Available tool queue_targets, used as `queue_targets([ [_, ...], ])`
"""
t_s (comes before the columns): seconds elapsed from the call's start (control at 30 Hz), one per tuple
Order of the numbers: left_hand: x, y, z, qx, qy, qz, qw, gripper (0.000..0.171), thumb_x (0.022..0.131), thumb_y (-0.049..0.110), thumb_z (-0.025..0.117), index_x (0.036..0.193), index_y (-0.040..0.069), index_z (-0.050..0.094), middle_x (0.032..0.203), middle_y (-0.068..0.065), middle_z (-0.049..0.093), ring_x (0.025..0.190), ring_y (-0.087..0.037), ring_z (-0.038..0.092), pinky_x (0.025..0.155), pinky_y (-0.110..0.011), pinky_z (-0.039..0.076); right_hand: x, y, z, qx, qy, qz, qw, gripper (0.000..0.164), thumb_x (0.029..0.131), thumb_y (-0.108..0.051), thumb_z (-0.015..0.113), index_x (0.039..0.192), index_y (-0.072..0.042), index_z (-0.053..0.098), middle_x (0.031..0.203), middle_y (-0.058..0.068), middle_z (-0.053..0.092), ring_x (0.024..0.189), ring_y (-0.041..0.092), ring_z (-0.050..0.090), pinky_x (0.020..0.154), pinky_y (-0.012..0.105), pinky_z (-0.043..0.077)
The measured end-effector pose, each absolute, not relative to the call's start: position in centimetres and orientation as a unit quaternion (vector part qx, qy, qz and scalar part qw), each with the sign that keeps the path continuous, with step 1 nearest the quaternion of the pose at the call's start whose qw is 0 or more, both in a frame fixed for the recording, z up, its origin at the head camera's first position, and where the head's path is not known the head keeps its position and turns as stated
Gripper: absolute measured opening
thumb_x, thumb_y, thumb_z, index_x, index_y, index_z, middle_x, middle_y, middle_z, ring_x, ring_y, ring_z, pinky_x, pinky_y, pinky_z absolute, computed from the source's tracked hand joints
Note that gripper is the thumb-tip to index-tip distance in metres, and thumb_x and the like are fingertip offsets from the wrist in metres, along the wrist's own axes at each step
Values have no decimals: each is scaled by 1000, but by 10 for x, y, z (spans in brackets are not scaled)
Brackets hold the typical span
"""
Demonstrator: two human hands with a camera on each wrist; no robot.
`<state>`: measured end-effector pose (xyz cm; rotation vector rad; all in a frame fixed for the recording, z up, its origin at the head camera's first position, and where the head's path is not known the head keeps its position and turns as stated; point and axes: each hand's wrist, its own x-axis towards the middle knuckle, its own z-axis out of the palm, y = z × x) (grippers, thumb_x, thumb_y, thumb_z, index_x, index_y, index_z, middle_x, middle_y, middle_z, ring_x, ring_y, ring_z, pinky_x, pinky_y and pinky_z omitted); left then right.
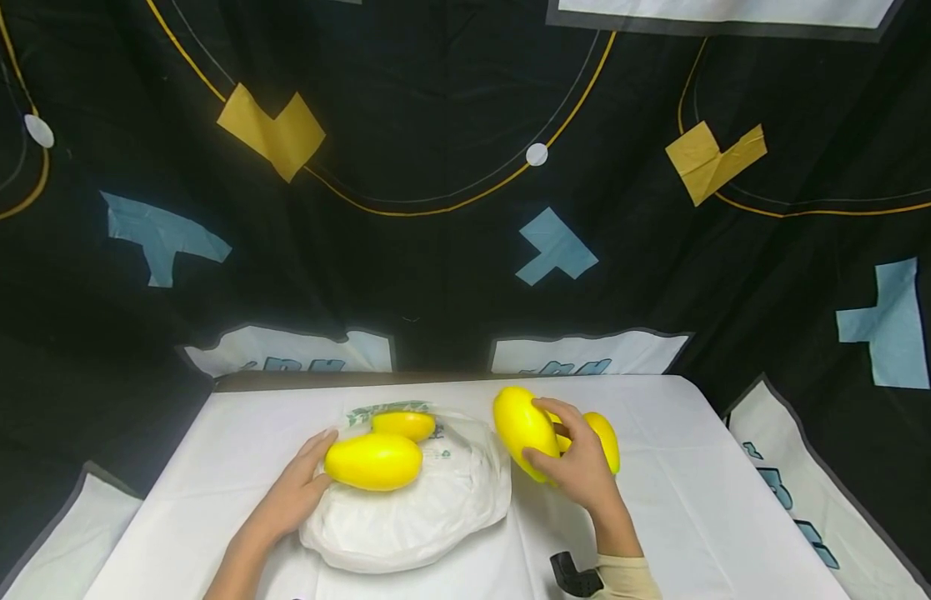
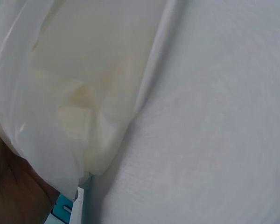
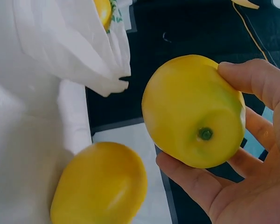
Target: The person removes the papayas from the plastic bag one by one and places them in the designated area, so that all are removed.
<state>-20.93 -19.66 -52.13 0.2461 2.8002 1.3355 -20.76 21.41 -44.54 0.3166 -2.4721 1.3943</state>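
My right hand [image 1: 578,458] grips a plump yellow mango [image 1: 523,433] between thumb and fingers, right of a white plastic bag [image 1: 442,525]. In the right wrist view the held mango [image 3: 191,102] turns its green stem end to the camera. More yellow mango [image 1: 603,442] shows behind this hand, partly hidden by it. Two mangoes, one in front [image 1: 373,462] and a smaller-looking one behind [image 1: 403,425], lie at the top of the bag. My left hand [image 1: 300,483] rests along the bag's left side, its fingers fairly straight beside the front mango. In the left wrist view, the bag [image 2: 84,93] hides its fingers.
Bag and fruit are on a white-covered table [image 1: 705,517]. A black cloth [image 1: 412,275] with taped gold and blue patches hangs behind it. A black strap piece [image 1: 573,575] shows at the right sleeve. Another mango [image 3: 100,184] lies below the held one in the right wrist view.
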Motion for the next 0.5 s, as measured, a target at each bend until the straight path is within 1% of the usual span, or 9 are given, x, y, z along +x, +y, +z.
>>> queue_targets([
  [0.27,-208,-197,-521,76,903,423,17,58,98,11,45,153,4,27,159,-19,19,145,-42,15,113,-65,12,-210,229,-447,100,-848,496,156,67,70,-4,84,130,-21,61,134,1,55,105,33,62,93,55,50],
  [0.5,-209,-196,-520,76,902,424,20,58,99,13,46,153,5,27,159,-19,18,145,-42,14,113,-65,12,-209,244,-444,64,-857,487,156,67,72,-6,84,132,-21,58,137,1,52,113,32,57,99,54,46],
])
